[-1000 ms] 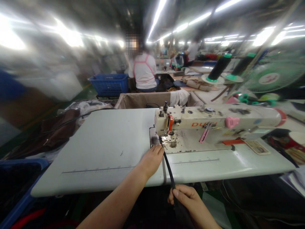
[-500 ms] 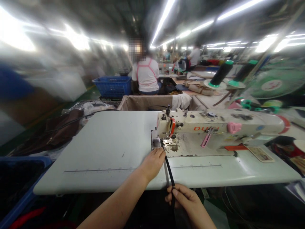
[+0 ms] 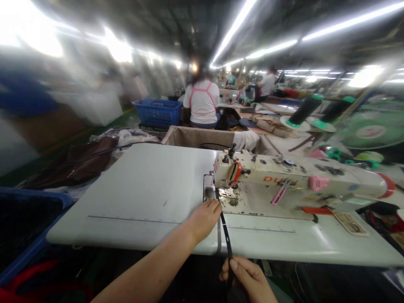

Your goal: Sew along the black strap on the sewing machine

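Blue tub [image 3: 38,195]: near left, beside the table, probably within reach for its dark contents.

Brown cloth [image 3: 86,162]: heaped beyond the table's left edge.

White table [image 3: 132,181]: its bare left part seems to leave room for the forearm; a printed ruler line runs along the near side.

Left hand [image 3: 205,219]: palm down, fingers together and slightly bent, fingertips at the strap just near of the needle area, apparently to steady it there. Whether they pinch it cannot be told.

Black strap [image 3: 226,235]: middle, running from the needle area over the table's near edge into the right hand; likely held in line so that it lies straight.

Right hand [image 3: 246,275]: near, just off the table edge; closed, strap gripped between thumb and fingers, perhaps to guide it.

Sewing machine [image 3: 252,168]: right of the left hand, its head above the strap's far end.

Thread cones [image 3: 305,110]: two, far right, upright on stands, presumably for feeding thread.
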Available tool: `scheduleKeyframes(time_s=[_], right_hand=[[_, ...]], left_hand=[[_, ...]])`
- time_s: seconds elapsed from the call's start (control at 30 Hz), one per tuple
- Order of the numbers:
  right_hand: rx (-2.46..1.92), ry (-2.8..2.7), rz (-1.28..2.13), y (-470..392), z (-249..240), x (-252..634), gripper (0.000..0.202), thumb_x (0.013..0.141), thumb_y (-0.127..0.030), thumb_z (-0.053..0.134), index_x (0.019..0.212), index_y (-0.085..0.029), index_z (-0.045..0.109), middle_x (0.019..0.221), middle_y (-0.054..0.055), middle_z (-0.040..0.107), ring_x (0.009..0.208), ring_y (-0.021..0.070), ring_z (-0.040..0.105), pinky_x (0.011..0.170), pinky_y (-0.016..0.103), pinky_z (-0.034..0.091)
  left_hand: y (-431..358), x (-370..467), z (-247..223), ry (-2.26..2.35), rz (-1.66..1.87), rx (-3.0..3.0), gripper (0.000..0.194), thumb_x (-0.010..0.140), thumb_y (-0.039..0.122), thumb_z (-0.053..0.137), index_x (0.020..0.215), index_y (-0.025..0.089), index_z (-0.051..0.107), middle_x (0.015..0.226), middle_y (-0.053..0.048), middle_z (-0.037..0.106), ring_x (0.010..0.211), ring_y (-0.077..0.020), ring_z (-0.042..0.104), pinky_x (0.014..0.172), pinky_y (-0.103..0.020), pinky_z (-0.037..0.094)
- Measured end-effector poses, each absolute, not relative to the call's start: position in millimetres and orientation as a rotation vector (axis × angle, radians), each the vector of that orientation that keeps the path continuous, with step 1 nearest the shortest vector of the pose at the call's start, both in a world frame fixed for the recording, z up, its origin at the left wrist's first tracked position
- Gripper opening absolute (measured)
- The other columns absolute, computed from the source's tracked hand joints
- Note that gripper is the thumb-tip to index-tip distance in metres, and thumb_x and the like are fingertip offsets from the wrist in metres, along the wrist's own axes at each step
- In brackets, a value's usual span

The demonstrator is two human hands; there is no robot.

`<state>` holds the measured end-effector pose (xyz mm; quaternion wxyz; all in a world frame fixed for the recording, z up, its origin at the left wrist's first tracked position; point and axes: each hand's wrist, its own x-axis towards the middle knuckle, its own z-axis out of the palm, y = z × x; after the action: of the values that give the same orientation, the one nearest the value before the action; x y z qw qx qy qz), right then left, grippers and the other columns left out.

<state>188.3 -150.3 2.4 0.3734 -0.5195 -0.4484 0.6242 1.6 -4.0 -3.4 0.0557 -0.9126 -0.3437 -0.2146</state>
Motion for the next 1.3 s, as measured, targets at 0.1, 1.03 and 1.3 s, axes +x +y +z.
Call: scheduleKeyframes(time_s=[0.1, 1.03, 1.3], right_hand=[[-1.32, -1.168, 1.611, -150.5, 3.9, 189.2, 0.064, 0.081, -0.082, 0.072, 0.076, -0.019, 0.082, 0.07, 0.009, 0.076, 0.071, 0.0247, 0.065, 0.068, 0.034, 0.049], [-1.284, -1.168, 1.612, -150.2, 19.6, 189.0, 0.057, 0.085, -0.073, 0.076, 0.071, -0.018, 0.082, 0.073, 0.008, 0.073, 0.074, 0.0236, 0.062, 0.076, 0.035, 0.046], [-1.284, -1.298, 1.564, -150.7, 18.0, 193.1, 0.056, 0.09, -0.073, 0.071, 0.073, -0.021, 0.083, 0.076, 0.007, 0.072, 0.079, 0.0255, 0.063, 0.081, 0.036, 0.048]], left_hand=[[-4.6, 1.8, -2.1, -1.017, -0.639, -2.746, 0.025, 0.099, 0.005, 0.052, 0.121, 0.01, 0.063, 0.123, -0.015, 0.071, 0.117, -0.0255, 0.07, 0.114, -0.038, 0.05], [-5.5, 5.2, 7.3, -1.148, -0.576, -2.811, 0.032, 0.098, 0.004, 0.048, 0.127, 0.01, 0.06, 0.131, -0.016, 0.067, 0.126, -0.0258, 0.065, 0.119, -0.038, 0.045], [-6.4, 3.3, 8.8, -1.146, -0.562, -2.853, 0.027, 0.099, 0.004, 0.048, 0.12, 0.012, 0.062, 0.126, -0.015, 0.068, 0.119, -0.0244, 0.068, 0.115, -0.039, 0.049]])
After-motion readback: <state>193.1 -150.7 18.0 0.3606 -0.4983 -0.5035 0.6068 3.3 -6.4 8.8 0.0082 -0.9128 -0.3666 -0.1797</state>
